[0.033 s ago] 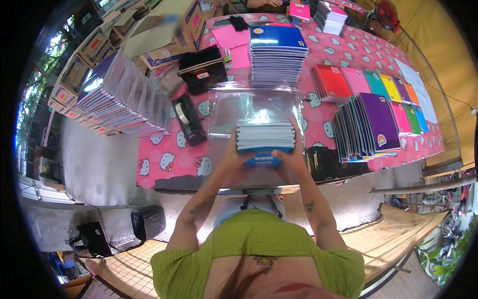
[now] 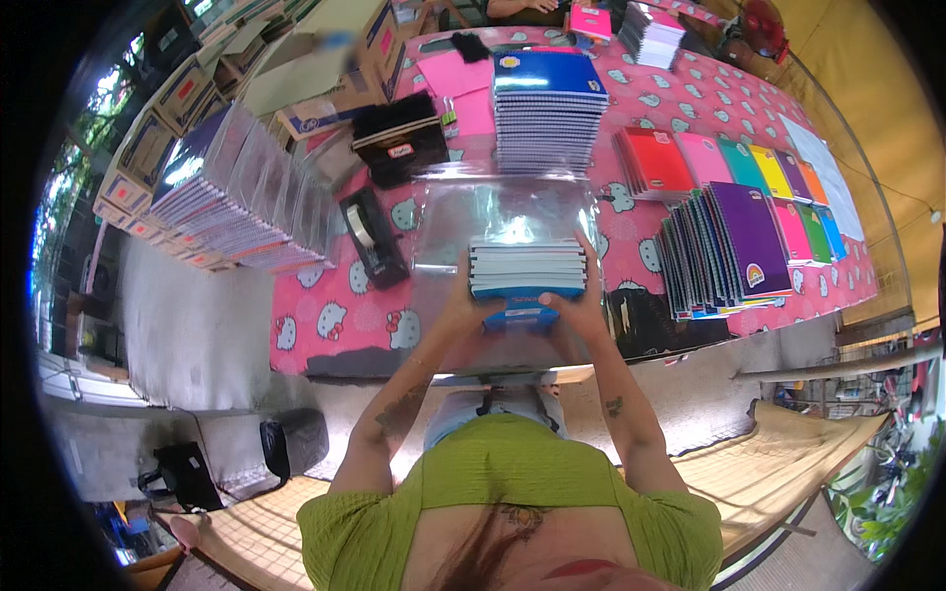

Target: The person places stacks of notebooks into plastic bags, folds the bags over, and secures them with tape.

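A stack of notebooks with blue covers [image 2: 527, 268] is gripped between my two hands, its white page edges facing up and away from me. My left hand [image 2: 475, 303] presses on its left side, and my right hand [image 2: 579, 307] wraps the right side with the thumb over the blue cover. Under the stack lies a clear plastic sheet [image 2: 443, 222] on the pink patterned tablecloth [image 2: 340, 320]. Just beyond the sheet rises a tall pile of blue spiral notebooks [image 2: 547, 123]. To the left of the sheet sits a black tape dispenser [image 2: 374, 241].
Plastic-wrapped notebooks [image 2: 232, 192] and cardboard boxes [image 2: 325, 74] crowd the left. A black pouch [image 2: 399, 148] is behind the dispenser. Fanned spiral notebooks [image 2: 724, 251] and rows of coloured notebooks [image 2: 660, 163] lie right. Another person's hand [image 2: 532, 8] shows at the far edge.
The stack in my hands is tipped very slightly. Otherwise the hands and the things on the table look the same.
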`<action>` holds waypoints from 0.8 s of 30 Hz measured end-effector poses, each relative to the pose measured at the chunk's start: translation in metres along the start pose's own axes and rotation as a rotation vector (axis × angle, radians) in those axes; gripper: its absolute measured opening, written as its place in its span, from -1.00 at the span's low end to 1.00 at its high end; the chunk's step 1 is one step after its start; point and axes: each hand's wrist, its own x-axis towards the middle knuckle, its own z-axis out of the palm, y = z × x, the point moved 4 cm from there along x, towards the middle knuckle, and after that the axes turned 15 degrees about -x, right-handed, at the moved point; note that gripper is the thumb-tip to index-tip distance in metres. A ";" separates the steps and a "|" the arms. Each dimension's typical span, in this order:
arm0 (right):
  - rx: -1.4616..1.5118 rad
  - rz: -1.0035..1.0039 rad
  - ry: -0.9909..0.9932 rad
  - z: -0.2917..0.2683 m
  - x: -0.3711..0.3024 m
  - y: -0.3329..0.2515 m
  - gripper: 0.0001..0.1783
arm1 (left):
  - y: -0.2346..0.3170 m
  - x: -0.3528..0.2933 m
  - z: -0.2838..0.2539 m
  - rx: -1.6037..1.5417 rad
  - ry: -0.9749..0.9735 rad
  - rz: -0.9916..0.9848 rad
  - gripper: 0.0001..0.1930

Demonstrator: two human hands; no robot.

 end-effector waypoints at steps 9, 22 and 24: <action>-0.045 0.053 -0.107 -0.015 -0.008 0.014 0.02 | 0.149 0.003 0.043 0.771 -0.025 0.552 0.09; -0.073 0.003 -0.212 -0.010 0.004 0.013 -0.05 | 0.116 0.031 0.076 1.315 -0.467 0.157 -0.18; -0.193 -0.017 -0.270 -0.010 0.011 -0.010 -0.01 | 0.125 0.022 0.067 1.212 -0.352 0.271 -0.25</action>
